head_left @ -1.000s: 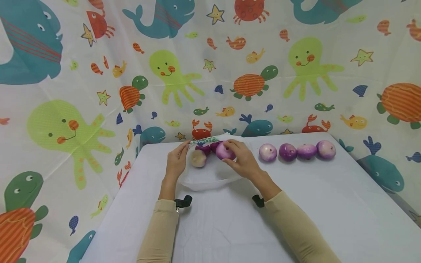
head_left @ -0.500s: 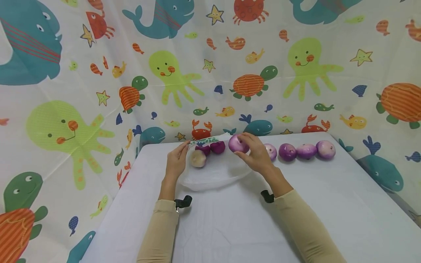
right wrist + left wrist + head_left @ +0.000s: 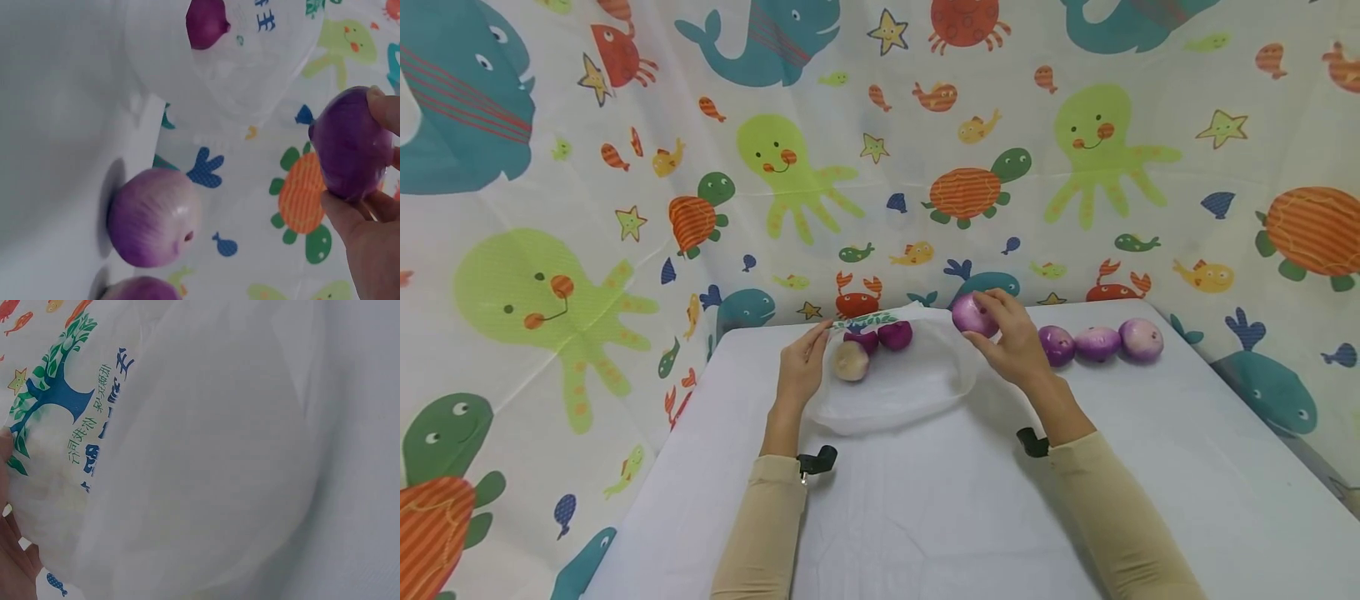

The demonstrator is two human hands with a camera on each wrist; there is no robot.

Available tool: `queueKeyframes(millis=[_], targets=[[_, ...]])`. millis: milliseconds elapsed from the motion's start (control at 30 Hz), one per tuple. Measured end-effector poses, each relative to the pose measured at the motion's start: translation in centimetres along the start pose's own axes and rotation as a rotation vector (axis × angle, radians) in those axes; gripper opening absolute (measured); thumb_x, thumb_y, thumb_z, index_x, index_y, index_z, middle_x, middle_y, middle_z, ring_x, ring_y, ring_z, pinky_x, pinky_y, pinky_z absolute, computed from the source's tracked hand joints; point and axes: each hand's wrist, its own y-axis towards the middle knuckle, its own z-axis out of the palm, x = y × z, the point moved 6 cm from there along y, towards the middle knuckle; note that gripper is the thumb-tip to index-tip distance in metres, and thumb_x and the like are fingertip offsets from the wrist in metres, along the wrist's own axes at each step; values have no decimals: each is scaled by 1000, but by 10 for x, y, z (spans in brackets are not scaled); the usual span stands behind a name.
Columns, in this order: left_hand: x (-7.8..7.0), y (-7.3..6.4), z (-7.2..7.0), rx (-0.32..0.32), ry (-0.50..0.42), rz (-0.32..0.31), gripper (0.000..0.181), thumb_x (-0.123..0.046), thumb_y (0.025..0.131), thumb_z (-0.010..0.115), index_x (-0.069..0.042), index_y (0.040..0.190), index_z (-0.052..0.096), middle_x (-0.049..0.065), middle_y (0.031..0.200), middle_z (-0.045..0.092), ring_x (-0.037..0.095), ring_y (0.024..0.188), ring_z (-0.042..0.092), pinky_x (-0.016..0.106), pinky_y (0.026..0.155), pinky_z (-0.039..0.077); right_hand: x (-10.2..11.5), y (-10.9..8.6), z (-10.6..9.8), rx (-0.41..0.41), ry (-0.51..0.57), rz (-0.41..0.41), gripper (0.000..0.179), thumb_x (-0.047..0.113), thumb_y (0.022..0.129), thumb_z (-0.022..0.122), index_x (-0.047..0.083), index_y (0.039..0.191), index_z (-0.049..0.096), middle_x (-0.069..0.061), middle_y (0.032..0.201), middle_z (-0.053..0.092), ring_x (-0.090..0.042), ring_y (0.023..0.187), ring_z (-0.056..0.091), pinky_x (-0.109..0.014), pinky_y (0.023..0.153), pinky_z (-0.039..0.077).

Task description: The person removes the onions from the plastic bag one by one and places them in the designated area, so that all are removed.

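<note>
While pinching a thin white plastic bag (image 3: pixel 910 396) with the left hand (image 3: pixel 801 367) and gripping a round purple onion (image 3: pixel 970 315) in the right hand (image 3: pixel 1021 346) near the flat white surface's (image 3: pixel 917 500) far edge, ideally holding the bag's mouth wide and taut.

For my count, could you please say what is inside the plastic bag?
Inside the bag are a pale round item, a partly covered purple onion behind it and another purple onion; anything the bag covers cannot be seen.
</note>
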Motion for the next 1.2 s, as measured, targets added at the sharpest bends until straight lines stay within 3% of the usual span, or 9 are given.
queueKeyframes(millis=[333, 600, 833, 1033, 1200], targets=[[1, -1, 1, 3, -7, -1, 41, -36, 112, 48, -15, 144, 64, 6, 148, 63, 26, 143, 55, 45, 117, 47, -19, -3, -18, 18, -9, 85, 68, 18, 92, 81, 9, 153, 51, -20, 146, 52, -40, 137, 48, -60, 109, 52], [3, 1, 2, 9, -12, -4, 41, -36, 112, 48, -17, 144, 63, 5, 148, 62, 25, 144, 54, 45, 117, 47, -38, -6, -33, 91, -34, 204, 71, 19, 94, 79, 11, 157, 46, -20, 147, 47, -37, 126, 52, -57, 102, 57], [3, 1, 1, 4, -12, 5, 40, -36, 111, 49, -18, 144, 64, 6, 148, 63, 26, 143, 55, 45, 116, 48, -50, -10, -48, 128, -31, 302, 68, 19, 96, 76, 9, 156, 45, -24, 150, 40, -42, 129, 47, -64, 113, 45], [2, 1, 1, 5, -13, 9, 40, -35, 112, 49, -17, 144, 64, 8, 148, 62, 27, 143, 55, 46, 117, 48, -63, -14, -67, 104, -69, 319, 67, 17, 94, 78, 3, 152, 47, -30, 144, 41, -50, 128, 47, -70, 112, 42], [2, 1, 0, 4, -1, 1, 39, -34, 112, 49, -18, 143, 64, 7, 148, 63, 27, 143, 54, 45, 118, 47, -78, -20, -79, 133, -110, 387, 70, 21, 94, 77, 6, 154, 45, -30, 147, 41, -51, 130, 47, -73, 112, 41]])
